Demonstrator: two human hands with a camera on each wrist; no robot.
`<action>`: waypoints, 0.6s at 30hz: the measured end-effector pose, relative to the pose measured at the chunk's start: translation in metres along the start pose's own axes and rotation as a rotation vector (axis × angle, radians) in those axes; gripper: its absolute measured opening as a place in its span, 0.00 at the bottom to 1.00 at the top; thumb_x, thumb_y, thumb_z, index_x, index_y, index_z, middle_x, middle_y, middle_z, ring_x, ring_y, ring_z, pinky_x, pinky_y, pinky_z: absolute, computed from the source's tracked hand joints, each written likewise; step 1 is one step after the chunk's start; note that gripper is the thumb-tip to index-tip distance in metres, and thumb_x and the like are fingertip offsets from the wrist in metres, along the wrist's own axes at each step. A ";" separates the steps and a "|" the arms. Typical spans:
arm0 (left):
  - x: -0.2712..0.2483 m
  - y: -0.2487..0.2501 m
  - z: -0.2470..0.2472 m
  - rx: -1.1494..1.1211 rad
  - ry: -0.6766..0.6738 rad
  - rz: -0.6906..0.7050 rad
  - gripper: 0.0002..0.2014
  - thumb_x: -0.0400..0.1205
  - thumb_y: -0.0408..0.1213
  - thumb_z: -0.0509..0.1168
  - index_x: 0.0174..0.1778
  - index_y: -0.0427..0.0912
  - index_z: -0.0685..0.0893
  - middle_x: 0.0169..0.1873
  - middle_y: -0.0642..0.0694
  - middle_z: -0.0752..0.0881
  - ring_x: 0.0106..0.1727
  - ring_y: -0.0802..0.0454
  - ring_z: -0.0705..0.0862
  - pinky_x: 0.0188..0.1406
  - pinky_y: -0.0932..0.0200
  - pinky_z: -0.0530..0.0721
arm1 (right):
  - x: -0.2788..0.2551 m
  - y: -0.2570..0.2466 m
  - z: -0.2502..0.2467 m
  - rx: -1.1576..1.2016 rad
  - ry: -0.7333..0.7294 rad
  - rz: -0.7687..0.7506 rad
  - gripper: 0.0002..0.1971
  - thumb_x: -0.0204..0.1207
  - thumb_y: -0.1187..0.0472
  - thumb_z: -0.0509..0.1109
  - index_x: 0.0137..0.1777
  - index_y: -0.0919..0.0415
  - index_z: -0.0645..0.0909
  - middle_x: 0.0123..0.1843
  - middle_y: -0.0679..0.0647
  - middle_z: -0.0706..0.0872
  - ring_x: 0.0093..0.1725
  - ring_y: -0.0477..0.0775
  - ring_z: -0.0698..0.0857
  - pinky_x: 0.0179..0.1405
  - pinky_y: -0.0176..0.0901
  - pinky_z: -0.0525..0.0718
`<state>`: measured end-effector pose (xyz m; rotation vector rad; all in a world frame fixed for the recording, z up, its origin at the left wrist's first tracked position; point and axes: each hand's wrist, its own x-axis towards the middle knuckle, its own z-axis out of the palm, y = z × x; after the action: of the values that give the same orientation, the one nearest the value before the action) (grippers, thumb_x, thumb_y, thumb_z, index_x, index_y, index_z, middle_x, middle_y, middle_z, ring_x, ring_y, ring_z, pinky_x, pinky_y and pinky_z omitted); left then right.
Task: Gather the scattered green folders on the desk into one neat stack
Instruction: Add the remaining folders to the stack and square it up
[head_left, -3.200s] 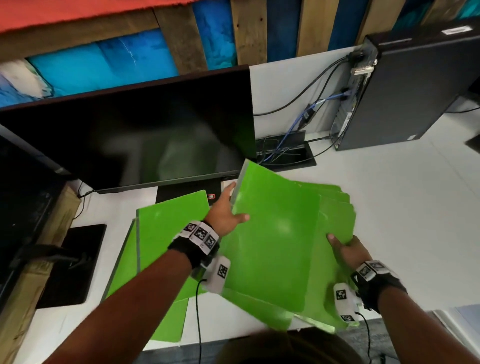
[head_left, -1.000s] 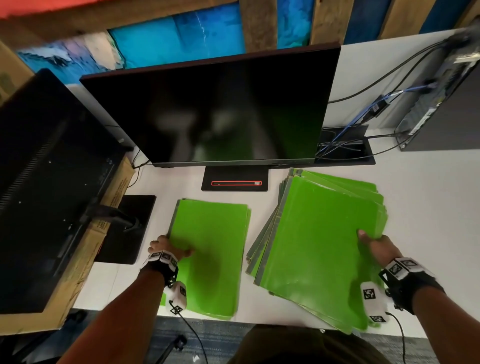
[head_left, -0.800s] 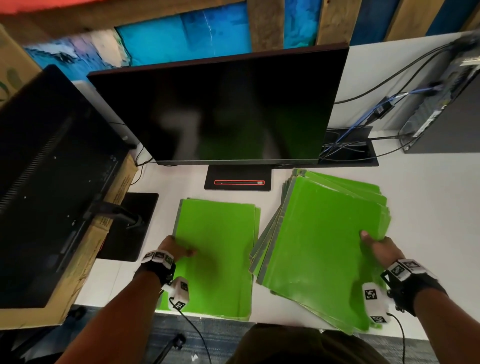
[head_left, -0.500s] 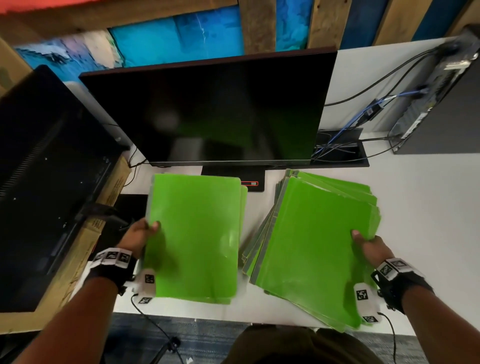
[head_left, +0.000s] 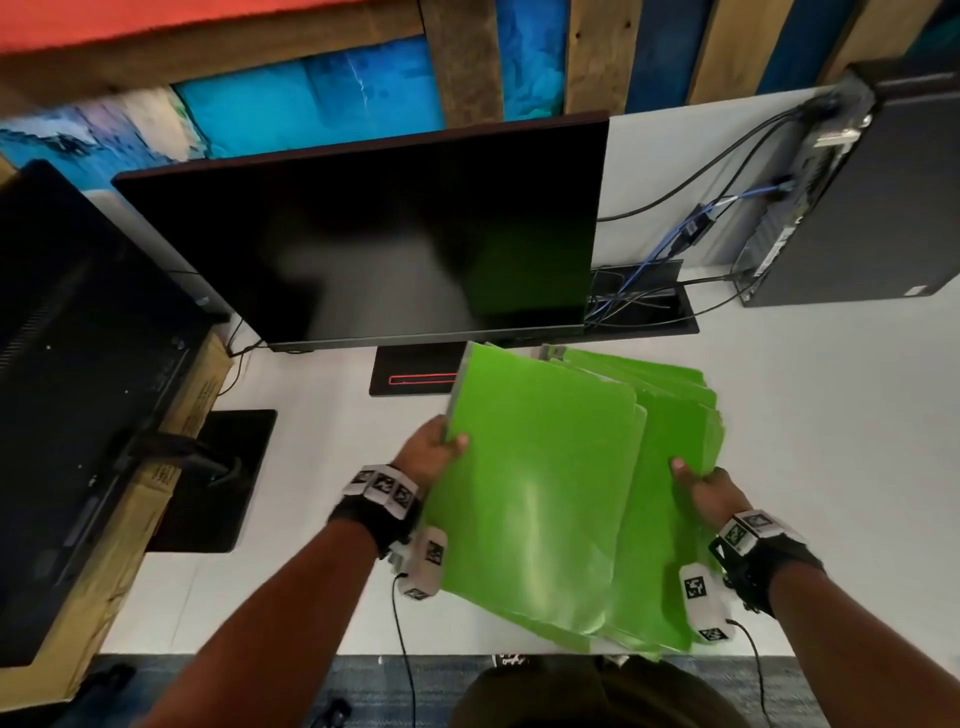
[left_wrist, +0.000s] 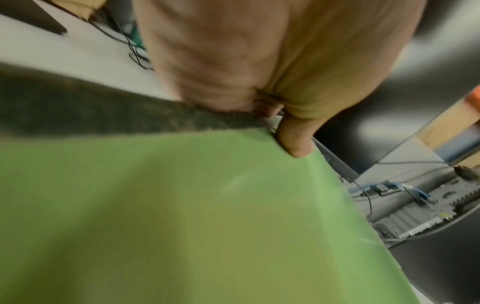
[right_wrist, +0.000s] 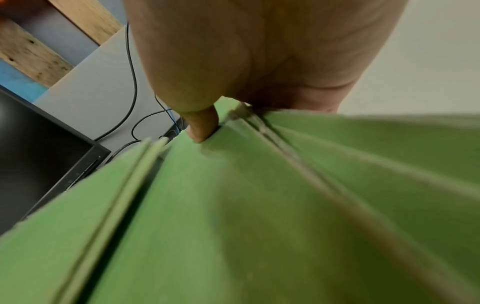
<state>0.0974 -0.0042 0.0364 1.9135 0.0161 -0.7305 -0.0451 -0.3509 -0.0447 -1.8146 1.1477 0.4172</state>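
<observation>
Holding a small bundle of thin, glossy bright-green plastic folders (head_left: 530, 493) by its left edge, the left hand (head_left: 428, 452) has its thumb clamped on top and its fingers tucked underneath. That bundle sits tilted over the bigger fanned pile of green folders (head_left: 675, 415) lying on the white worktop (head_left: 831, 415) just in front of the black monitor (head_left: 363, 239).

The right hand (head_left: 701, 491) pinches the pile's right edge, thumb on top. Judging by the sheen and the way they sag, these are light, floppy and pretty slick, so they'll slide apart easily. I'd grip on the long edges near the middle, one hand per side, then tap the edges square.

Count-wise: two hands, two groups of folders. The left wrist view is too blurred to count the bundle. The pile shows at least four staggered edges, and I can't tell the exact number.
</observation>
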 end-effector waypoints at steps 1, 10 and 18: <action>0.010 -0.004 0.009 0.078 0.000 -0.010 0.12 0.77 0.42 0.66 0.56 0.47 0.84 0.50 0.42 0.90 0.50 0.41 0.88 0.55 0.38 0.85 | 0.000 0.001 0.000 0.002 -0.003 -0.004 0.40 0.73 0.33 0.64 0.70 0.69 0.71 0.67 0.70 0.80 0.62 0.70 0.82 0.64 0.58 0.78; 0.032 0.012 0.071 0.496 0.008 0.018 0.25 0.80 0.49 0.64 0.70 0.40 0.74 0.63 0.37 0.79 0.65 0.40 0.78 0.68 0.45 0.76 | -0.015 -0.002 -0.007 0.038 -0.036 -0.020 0.39 0.81 0.35 0.49 0.77 0.70 0.63 0.76 0.72 0.71 0.73 0.71 0.73 0.69 0.55 0.69; 0.027 0.021 0.093 0.423 -0.246 -0.213 0.46 0.81 0.56 0.60 0.83 0.40 0.37 0.84 0.40 0.51 0.83 0.42 0.58 0.79 0.52 0.59 | -0.018 0.009 -0.016 0.216 -0.167 -0.182 0.43 0.61 0.36 0.78 0.72 0.61 0.74 0.68 0.61 0.83 0.65 0.62 0.83 0.65 0.50 0.78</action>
<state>0.0815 -0.0996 0.0151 2.2282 -0.0963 -1.1850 -0.0643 -0.3564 -0.0284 -1.6453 0.8692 0.3187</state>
